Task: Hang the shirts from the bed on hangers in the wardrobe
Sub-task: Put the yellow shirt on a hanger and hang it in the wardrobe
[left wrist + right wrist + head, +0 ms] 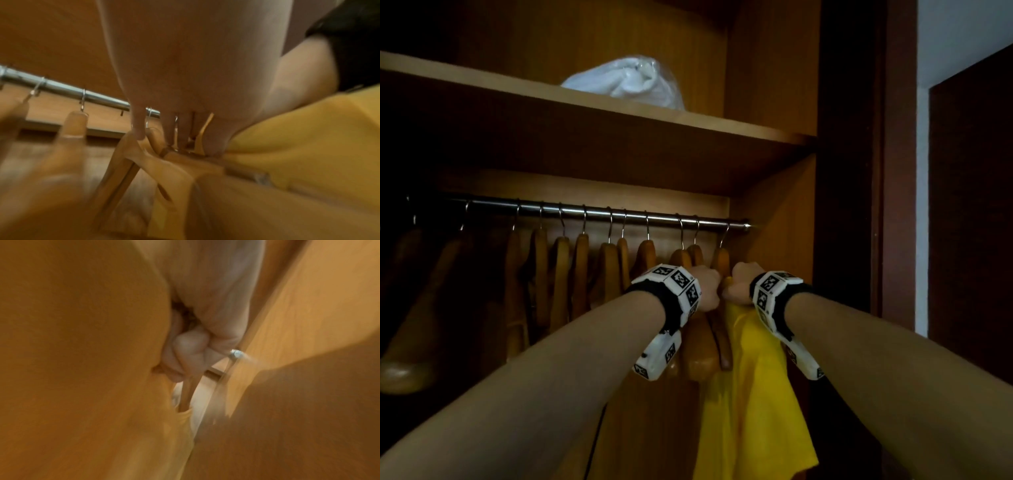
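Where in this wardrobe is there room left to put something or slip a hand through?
Free: the wooden shelf left of the white plastic-wrapped bundle. Crowded: the metal rail, packed with wooden hangers up to its right end, where both hands work the yellow shirt.

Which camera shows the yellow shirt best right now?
The head view: the yellow shirt hangs full length below both hands at the right end of the rail. The left wrist view shows only a blurred upper part of the shirt; the right wrist view is filled by blurred yellow fabric, its shape unreadable.
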The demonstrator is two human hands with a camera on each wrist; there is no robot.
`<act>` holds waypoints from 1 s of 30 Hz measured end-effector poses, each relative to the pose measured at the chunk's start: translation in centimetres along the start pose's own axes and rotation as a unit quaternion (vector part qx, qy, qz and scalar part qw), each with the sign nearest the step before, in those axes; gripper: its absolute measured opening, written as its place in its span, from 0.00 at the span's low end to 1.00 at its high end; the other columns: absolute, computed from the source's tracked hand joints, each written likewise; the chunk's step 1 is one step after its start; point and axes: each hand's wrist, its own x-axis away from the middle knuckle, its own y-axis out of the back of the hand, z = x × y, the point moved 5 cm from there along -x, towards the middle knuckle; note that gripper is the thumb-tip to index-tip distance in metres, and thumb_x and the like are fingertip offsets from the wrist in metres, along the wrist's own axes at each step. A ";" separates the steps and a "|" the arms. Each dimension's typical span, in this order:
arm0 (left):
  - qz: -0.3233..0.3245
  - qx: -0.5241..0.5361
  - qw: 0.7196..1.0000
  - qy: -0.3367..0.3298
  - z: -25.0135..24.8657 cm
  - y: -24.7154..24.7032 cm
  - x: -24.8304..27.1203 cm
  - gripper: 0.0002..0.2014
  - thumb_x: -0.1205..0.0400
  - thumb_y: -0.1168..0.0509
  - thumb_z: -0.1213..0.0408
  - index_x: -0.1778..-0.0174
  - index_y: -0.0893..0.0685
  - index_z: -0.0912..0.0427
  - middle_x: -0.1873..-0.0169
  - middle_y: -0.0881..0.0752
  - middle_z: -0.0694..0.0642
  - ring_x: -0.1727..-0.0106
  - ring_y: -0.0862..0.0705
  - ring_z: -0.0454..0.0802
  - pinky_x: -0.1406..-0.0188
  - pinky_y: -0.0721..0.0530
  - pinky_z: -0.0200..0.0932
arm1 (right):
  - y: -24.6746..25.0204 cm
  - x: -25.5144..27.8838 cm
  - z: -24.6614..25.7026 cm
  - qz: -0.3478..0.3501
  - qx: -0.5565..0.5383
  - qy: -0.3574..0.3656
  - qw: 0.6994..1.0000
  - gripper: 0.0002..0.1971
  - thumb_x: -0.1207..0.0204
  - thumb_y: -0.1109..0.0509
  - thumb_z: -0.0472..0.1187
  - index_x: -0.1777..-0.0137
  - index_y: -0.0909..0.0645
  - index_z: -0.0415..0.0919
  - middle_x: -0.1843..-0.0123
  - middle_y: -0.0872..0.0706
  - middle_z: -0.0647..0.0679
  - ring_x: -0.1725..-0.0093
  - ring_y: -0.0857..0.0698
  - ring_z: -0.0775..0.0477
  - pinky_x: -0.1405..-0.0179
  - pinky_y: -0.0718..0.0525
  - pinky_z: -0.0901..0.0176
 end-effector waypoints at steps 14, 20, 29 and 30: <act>-0.009 0.045 0.999 0.014 -1.9 -2.8 3.8 0.20 0.17 0.42 0.60 0.29 0.22 0.58 0.27 0.25 0.60 0.28 0.26 0.58 0.32 0.22 0.55 | -2.9 5.0 -2.9 0.005 0.005 -0.004 1.000 0.16 0.23 0.32 0.55 0.51 0.23 0.41 0.48 0.19 0.42 0.49 0.16 0.37 0.51 0.14 0.48; -0.071 0.072 0.995 0.025 -3.5 -4.1 9.3 0.28 0.19 0.39 0.57 0.21 0.33 0.57 0.24 0.32 0.60 0.26 0.29 0.63 0.31 0.24 0.60 | -2.7 10.9 -2.3 -0.164 0.051 0.081 0.982 0.21 0.22 0.31 0.50 0.33 0.24 0.39 0.34 0.23 0.39 0.32 0.25 0.35 0.38 0.20 0.44; -0.069 0.094 0.993 0.033 -3.0 -3.0 14.2 0.31 0.19 0.40 0.64 0.18 0.39 0.53 0.28 0.23 0.58 0.35 0.20 0.59 0.52 0.20 0.49 | -4.5 10.0 0.8 -0.075 -0.160 0.065 0.982 0.08 0.15 0.40 0.41 0.47 0.24 0.37 0.40 0.18 0.34 0.49 0.19 0.35 0.58 0.24 0.51; -0.076 0.079 0.993 0.031 -2.7 -2.9 14.4 0.30 0.18 0.40 0.63 0.19 0.38 0.54 0.28 0.24 0.57 0.33 0.21 0.58 0.47 0.20 0.51 | -4.7 9.6 1.1 -0.073 -0.158 0.055 0.983 0.08 0.16 0.40 0.41 0.46 0.24 0.36 0.37 0.20 0.34 0.48 0.19 0.35 0.57 0.24 0.51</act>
